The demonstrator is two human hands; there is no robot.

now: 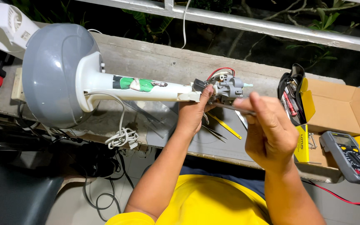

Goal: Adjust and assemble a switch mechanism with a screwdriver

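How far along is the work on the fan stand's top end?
Done: the fan stand lies on its side on the concrete ledge, grey mechanism and wires exposed. In hand: the left hand steadies the stand's top; the right hand works a thin tool at it. Left: multimeter lies unused, mechanism uncovered.

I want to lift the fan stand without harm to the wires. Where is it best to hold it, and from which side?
Probably grip the white pole near its middle, from the near side, with the hand around it. It lies flat on the ledge, straight and slim. Avoid the right end, where the left hand steadies the grey switch block with its bare wires. The round grey base looks too wide for one hand.
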